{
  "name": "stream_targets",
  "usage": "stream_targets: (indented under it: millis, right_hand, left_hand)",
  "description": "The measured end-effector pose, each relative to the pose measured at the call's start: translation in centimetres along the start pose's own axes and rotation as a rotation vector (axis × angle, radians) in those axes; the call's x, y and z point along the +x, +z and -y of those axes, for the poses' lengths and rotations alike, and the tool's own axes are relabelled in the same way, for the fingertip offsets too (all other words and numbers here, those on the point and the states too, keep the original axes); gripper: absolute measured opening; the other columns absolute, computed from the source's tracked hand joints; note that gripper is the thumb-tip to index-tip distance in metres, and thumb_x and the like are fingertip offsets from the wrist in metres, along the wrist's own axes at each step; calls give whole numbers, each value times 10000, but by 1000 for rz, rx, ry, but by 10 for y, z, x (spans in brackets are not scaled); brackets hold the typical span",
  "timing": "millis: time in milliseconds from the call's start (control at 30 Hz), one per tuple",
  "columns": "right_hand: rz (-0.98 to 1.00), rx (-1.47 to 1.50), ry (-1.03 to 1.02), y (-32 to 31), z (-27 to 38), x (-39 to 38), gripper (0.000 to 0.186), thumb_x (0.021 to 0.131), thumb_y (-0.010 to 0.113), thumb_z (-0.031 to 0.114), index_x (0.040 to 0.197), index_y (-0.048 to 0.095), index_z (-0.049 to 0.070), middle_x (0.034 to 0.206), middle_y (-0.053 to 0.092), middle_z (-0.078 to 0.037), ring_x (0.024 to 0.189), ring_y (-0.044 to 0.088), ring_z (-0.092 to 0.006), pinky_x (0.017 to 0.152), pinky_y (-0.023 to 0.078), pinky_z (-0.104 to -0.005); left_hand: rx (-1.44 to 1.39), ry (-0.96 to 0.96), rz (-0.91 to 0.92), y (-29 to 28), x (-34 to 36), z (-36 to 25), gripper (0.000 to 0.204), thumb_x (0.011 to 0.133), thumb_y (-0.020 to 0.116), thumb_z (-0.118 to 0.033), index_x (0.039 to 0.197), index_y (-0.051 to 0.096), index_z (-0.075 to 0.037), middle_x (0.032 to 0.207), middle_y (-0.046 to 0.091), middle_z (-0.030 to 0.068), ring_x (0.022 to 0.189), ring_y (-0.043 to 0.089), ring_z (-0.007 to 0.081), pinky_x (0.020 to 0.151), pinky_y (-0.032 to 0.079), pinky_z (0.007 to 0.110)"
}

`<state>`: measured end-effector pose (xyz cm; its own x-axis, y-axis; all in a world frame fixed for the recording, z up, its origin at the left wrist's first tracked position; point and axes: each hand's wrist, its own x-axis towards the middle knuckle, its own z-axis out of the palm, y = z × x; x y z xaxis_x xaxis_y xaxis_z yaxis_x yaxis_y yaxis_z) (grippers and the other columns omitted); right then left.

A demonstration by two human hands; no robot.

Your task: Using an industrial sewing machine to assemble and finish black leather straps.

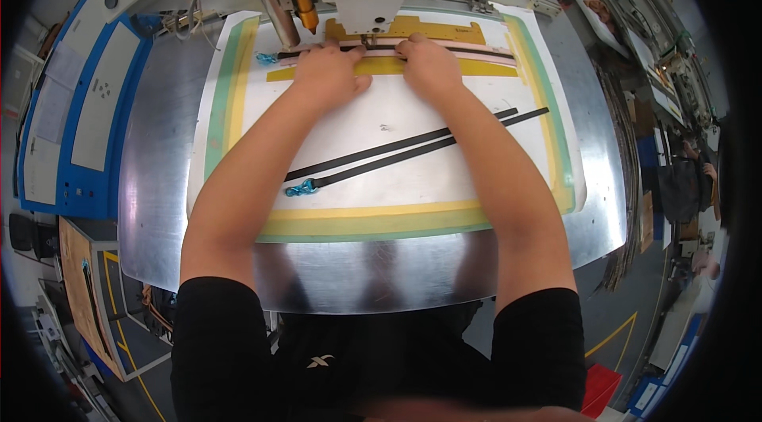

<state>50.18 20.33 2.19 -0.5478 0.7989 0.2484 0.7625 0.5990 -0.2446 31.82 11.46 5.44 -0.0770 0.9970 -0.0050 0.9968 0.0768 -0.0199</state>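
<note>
Head view: black strap (385, 47) passes under left hand (329, 71) and right hand (429, 67); grips unclear.

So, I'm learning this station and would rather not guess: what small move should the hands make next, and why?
I'd probably slide the left hand and right hand slightly outward along the upper black strap: their fingers sit close on either side of the spot below the machine head.

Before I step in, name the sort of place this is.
Likely a factory workshop, perhaps for sewing: a white machine head over a metal table, black straps, and a blue-and-white cabinet.
</note>
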Motion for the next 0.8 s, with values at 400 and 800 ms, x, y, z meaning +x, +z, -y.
stream_targets:
  millis: [400, 800]
  right_hand:
    - [-21, 36, -4, -16, -40, -8, 352, 909, 547, 51, 1144, 787, 157, 1158, 718, -61, 1085, 689, -318, 928, 550, -443]
    - [-35, 9, 40, -22, -58, -15, 317, 922, 539, 64, 1116, 779, 137, 1116, 697, -71, 1060, 699, -315, 893, 561, -444]
  left_hand:
    - [-26, 40, -33, 2, 6, -15, 540, 939, 614, -388, 1413, 643, -130, 1342, 631, 223, 1192, 647, 375, 1053, 509, 461]
    - [-130, 36, -35, -7, 5, -39, 603, 910, 707, -446, 1405, 649, -108, 1355, 611, 254, 1251, 609, 391, 1084, 488, 452]
